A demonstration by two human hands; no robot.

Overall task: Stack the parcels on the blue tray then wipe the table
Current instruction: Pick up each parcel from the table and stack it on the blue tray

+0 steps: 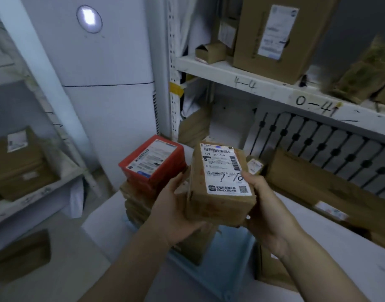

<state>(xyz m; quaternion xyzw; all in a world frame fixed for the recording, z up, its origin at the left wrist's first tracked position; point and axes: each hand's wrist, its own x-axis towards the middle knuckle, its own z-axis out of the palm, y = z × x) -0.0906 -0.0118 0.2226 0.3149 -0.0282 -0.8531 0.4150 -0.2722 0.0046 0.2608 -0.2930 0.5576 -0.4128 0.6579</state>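
Both hands hold a brown cardboard parcel point(220, 199) with a white shipping label, raised above the table. My left hand point(176, 205) grips its left side and underside. My right hand point(265, 208) grips its right side, thumb on the label. Left of it stands a stack of brown parcels point(137, 203) topped by a red parcel point(152, 160). Below the held parcel lies the blue tray point(228, 264), with another brown parcel point(196, 245) on it, partly hidden by my arms. The white table point(104, 227) carries the tray.
White shelving point(274, 88) at the right holds big cardboard boxes point(278, 33) above, and flat brown parcels point(318, 184) lie below it. A small parcel point(254, 165) sits behind the held one. Boxes fill the left shelf point(17, 164). A tall white appliance point(108, 83) stands behind.
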